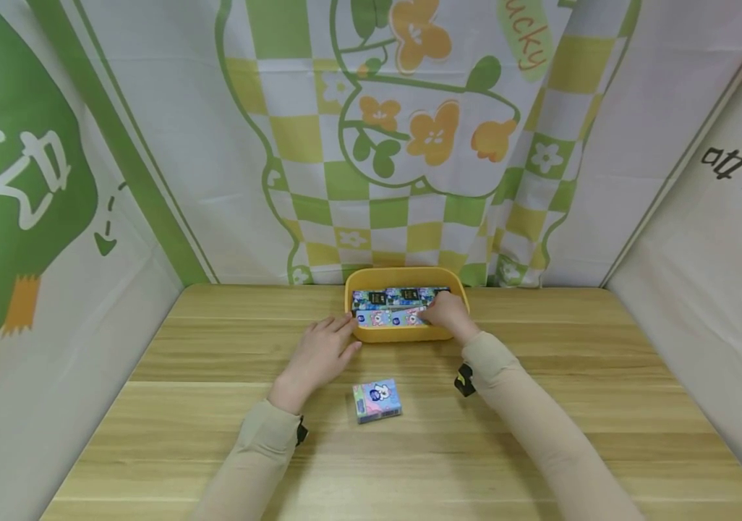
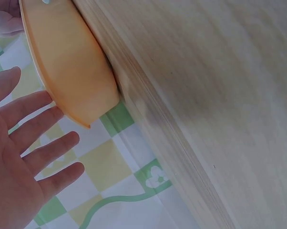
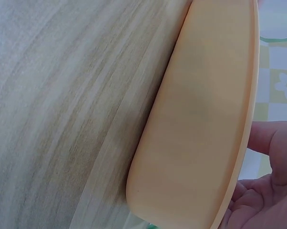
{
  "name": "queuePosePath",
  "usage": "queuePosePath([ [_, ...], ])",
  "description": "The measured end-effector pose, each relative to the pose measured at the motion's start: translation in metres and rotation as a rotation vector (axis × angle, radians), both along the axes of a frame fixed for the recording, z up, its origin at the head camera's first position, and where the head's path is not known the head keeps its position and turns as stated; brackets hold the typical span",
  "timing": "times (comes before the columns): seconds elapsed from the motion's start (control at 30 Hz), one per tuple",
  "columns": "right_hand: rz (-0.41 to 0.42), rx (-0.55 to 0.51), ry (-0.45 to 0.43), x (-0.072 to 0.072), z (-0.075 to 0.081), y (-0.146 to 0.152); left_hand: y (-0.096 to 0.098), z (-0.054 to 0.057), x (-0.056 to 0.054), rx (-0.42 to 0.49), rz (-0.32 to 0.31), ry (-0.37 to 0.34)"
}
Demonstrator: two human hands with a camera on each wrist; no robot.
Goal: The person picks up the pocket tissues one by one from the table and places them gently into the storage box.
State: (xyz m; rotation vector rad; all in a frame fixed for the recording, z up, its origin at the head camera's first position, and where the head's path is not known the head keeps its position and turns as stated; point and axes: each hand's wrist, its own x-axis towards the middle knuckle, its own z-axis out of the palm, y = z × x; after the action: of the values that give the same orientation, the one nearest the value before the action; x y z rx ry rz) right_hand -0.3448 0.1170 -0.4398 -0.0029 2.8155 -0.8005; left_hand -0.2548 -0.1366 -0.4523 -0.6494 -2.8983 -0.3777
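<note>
A yellow plastic basket (image 1: 403,335) stands at the table's far edge with small tissue packs inside. Darker blue packs (image 1: 403,295) form its back row, and light blue and pink packs (image 1: 374,318) lie in front. My right hand (image 1: 450,315) reaches over the right end, its fingertips pinching the end of a slightly tilted light blue pack (image 1: 408,316); the basket wall hides that grip in the right wrist view. My left hand (image 1: 322,351), fingers spread, touches the basket's left rim. Another light blue and pink pack (image 1: 377,401) lies on the table between my forearms.
The wooden table (image 1: 202,434) reaches back to a checkered, flower-printed curtain (image 1: 423,210) right behind the basket. Printed white cloth walls (image 1: 703,239) close in both sides. A black wrist strap (image 1: 465,380) shows at my right cuff.
</note>
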Motion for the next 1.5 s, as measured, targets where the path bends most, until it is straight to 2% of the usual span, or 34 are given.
queuePosePath([
  [0.7, -0.037, -0.012, -0.009, -0.0007, -0.0016, -0.0011, -0.0014, -0.0001, 0.0012, -0.014, -0.007, 0.012],
  [0.93, -0.016, 0.037, 0.027, -0.0013, -0.0013, -0.0022, -0.0013, -0.0003, 0.0001, -0.016, -0.006, 0.023],
  [1.17, -0.012, 0.080, 0.025, -0.0016, -0.0016, -0.0041, -0.0003, 0.0007, 0.0007, -0.022, -0.003, 0.015],
  [1.5, -0.008, 0.081, 0.070, 0.0006, -0.0028, -0.0054, 0.0004, 0.0014, 0.0010, -0.011, -0.004, 0.016],
])
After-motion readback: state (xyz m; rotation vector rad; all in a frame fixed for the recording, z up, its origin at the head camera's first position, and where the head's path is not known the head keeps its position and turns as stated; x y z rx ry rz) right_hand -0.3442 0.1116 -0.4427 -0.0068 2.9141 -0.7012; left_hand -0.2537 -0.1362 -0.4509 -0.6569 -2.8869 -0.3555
